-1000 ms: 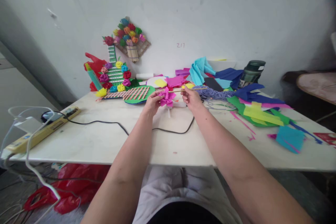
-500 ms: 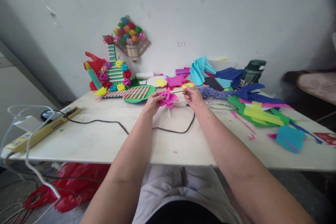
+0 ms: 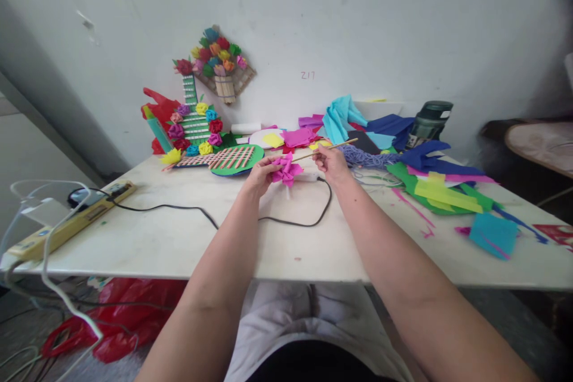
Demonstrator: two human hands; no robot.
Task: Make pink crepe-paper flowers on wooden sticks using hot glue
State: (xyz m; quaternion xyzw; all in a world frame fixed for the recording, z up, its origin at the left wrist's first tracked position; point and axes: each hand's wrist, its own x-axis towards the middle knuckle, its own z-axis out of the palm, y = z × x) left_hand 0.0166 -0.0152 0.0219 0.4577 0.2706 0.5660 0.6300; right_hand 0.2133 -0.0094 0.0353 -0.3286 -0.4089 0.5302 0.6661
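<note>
stick (image 3: 333,149): tipping up now, its right end is climbing toward the upper right of the frame, where a second ago it was lying nearly level
right hand (image 3: 332,164): creeping a bit to the right along the stick, pinching it a little further out
pink paper flower (image 3: 286,171): sinking a touch lower mid-frame, petals are bunching up tighter than before

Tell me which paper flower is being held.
The bright pink flower, pinched by the left hand while the right hand holds the wooden stick; the other flowers sit on the crafts by the wall.
</note>
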